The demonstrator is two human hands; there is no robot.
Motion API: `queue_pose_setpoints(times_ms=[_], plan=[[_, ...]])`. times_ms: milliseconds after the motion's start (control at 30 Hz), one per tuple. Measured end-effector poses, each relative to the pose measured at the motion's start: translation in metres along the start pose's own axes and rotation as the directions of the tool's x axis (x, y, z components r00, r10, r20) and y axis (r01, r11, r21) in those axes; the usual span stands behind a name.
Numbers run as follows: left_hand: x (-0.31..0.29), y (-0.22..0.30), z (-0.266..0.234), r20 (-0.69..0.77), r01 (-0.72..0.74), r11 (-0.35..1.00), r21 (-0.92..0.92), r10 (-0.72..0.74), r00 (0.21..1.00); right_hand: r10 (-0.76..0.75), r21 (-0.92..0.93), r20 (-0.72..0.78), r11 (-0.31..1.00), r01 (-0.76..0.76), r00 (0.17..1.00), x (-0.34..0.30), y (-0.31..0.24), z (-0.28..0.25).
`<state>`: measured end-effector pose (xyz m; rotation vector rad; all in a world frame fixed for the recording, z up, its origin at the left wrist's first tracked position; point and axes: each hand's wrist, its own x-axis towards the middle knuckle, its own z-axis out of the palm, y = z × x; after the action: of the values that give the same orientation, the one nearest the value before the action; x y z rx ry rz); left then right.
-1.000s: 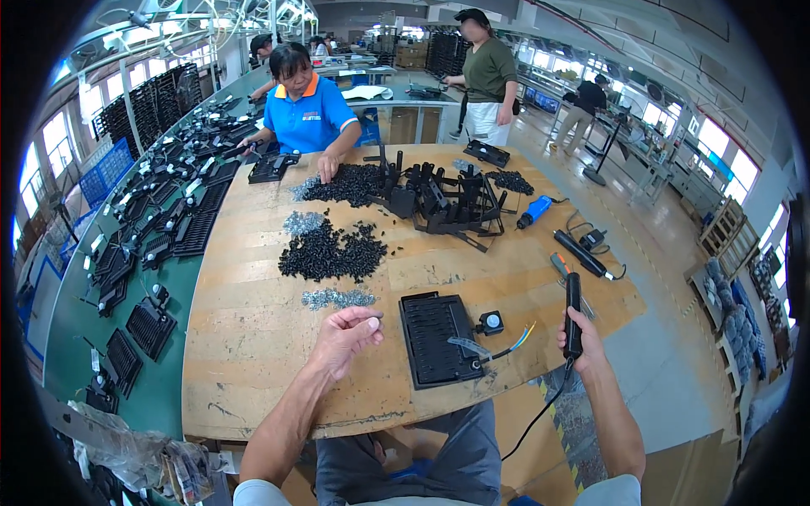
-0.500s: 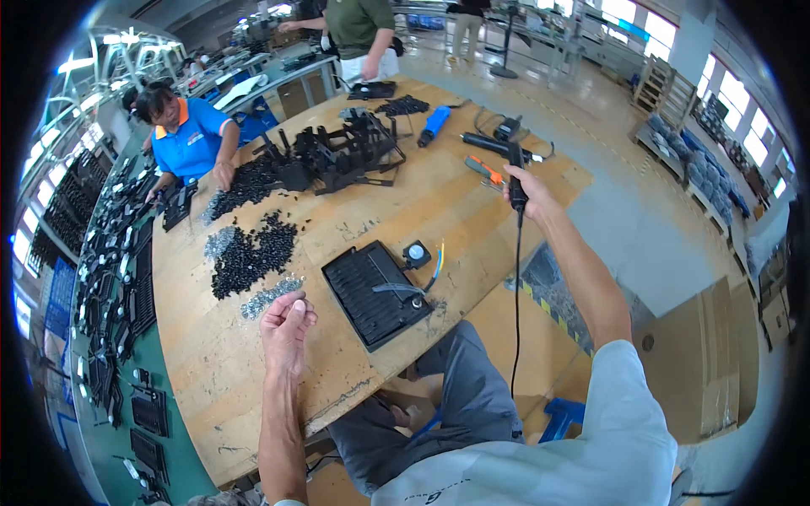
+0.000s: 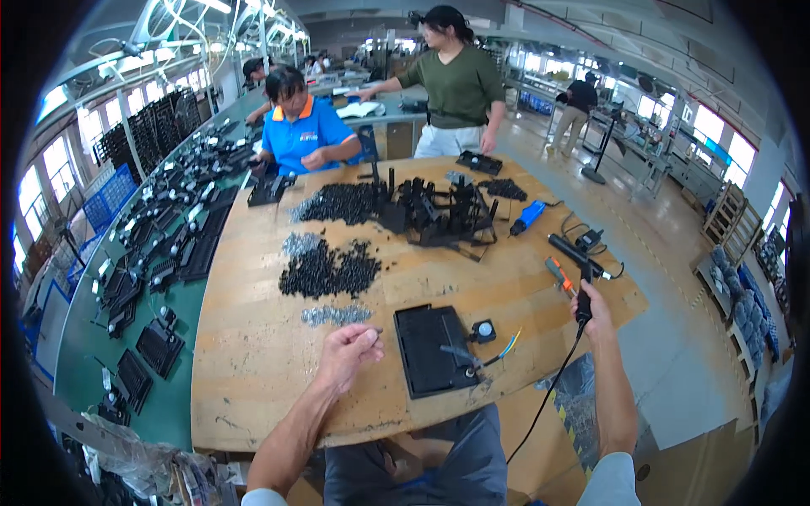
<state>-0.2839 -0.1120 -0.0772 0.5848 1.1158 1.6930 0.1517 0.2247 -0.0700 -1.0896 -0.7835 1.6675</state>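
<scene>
My left hand (image 3: 348, 352) is closed in a pinch just above the table, near a small heap of silvery parts (image 3: 337, 314). A tiny dark bit shows at its fingertips, too small to name. To its right lies a flat black lamp housing (image 3: 429, 350). Attached to the housing are a small round-faced sensor (image 3: 483, 331) and a cable with coloured wire ends (image 3: 511, 344). Out over the table's right side, my right hand (image 3: 597, 310) grips a black corded electric screwdriver (image 3: 584, 307). Its cord hangs down past the table edge.
Orange-handled pliers (image 3: 557, 274), a black tool (image 3: 574, 253) and a blue tool (image 3: 529, 217) lie at the right. Beyond the black screw-like parts (image 3: 325, 274) stand black brackets (image 3: 439, 211). Two people work across the table (image 3: 253, 363); a green bench (image 3: 181, 388) full of lamps runs along the left.
My view has tilted up and swung left, so more of the room and the co-workers shows. Both hands keep their grips and stay at about the same spots over the table.
</scene>
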Motion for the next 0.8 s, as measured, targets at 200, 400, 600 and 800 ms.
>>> queue_pose_setpoints(times_ms=[200, 400, 600, 800], plan=[[-0.001, 0.004, 0.013, 0.049, -0.070, 0.988, 0.140, 0.064, 0.997, -0.018, 0.008, -0.008, 1.000, 0.018, 1.000, -0.079, 0.011, -0.002], [0.000, -0.007, 0.012, 0.120, -0.085, 0.982, 0.167, 0.065, 0.991, -0.133, -0.154, 0.036, 0.978, 0.137, 0.990, -0.188, 0.051, -0.031], [-0.004, -0.001, 0.007, 0.095, -0.130, 0.989, 0.076, 0.123, 0.988, -0.090, -0.336, -0.022, 0.939, 0.077, 0.996, -0.268, 0.077, -0.073], [-0.006, -0.003, 0.020, 0.123, -0.120, 0.992, 0.032, 0.115, 0.986, 0.059, -0.793, -0.133, 0.592, -0.142, 0.989, -0.344, 0.046, -0.137]])
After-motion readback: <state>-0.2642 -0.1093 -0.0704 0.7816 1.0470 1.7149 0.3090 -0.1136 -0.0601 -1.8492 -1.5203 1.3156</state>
